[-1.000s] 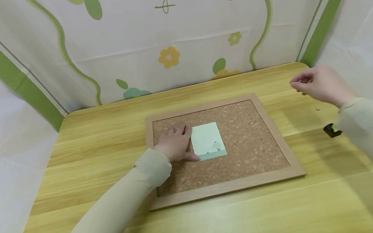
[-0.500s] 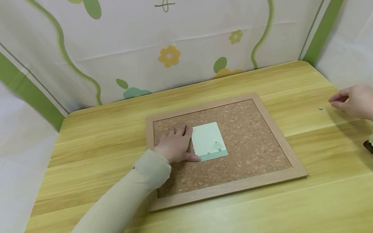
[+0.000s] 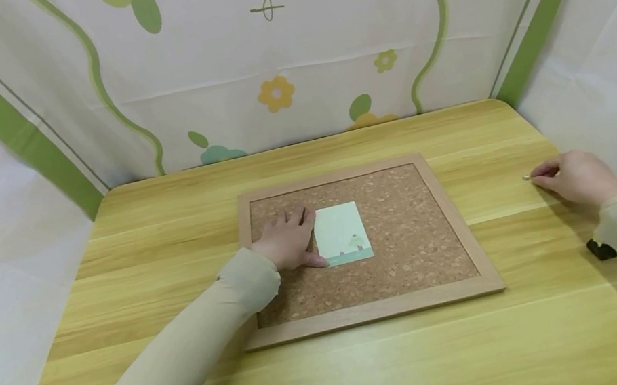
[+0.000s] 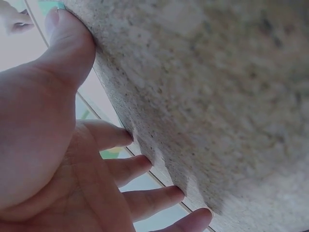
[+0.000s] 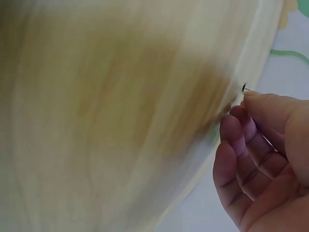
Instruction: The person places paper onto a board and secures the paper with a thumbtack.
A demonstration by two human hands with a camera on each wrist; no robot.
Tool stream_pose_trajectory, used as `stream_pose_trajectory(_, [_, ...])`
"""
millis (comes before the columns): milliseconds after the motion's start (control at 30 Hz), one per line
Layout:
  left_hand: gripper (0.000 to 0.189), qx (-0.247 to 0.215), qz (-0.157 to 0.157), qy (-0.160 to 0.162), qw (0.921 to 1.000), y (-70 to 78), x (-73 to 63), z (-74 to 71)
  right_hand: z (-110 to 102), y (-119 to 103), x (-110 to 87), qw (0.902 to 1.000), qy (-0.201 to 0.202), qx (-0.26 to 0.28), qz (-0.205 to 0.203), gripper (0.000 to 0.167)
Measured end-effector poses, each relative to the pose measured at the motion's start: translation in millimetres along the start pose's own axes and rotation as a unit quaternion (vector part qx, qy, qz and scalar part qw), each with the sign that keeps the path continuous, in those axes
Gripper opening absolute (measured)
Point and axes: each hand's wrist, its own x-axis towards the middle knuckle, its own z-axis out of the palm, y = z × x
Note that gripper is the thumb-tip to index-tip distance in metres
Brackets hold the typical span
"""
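Note:
My left hand (image 3: 286,241) lies with spread fingers on the cork board (image 3: 415,235), touching the left edge of a pale green note card (image 3: 340,231). The card has a small tree drawing and a darker green lower strip. In the left wrist view the fingertips (image 4: 166,195) rest against the cork surface. To the right of the board, my right hand (image 3: 581,177) pinches a tiny metal thumbtack (image 3: 526,177) between thumb and finger, at the tabletop. The right wrist view shows the small dark thumbtack (image 5: 244,88) at the thumb's tip; its other fingers are curled.
A light wooden frame (image 3: 375,311) borders the cork. The board lies near the middle of a wood-grain table (image 3: 341,379). White cloth with flower prints (image 3: 317,32) stands behind the table. A small black device (image 3: 602,249) hangs under the right sleeve.
My right hand first moved right and down towards the table, then slightly left onto the thumbtack, which it now pinches. The left hand and the card stay in place.

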Motion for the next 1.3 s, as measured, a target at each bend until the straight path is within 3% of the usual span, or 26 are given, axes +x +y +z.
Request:
stream_pose_trajectory(467, [0.108, -0.004, -0.002, 0.005, 1.0000, 1.1, -4.7, -1.8, 1, -5, 7.6, 0.9999, -0.008, 0.013, 0.003, 0.030])
stream_pose_trajectory(1300, [0.108, 0.004, 0.000, 0.001, 1.0000, 2.2, -7.0, -2.3, 5, -9, 17.7, 0.9993, -0.021, -0.001, -0.029, 0.023])
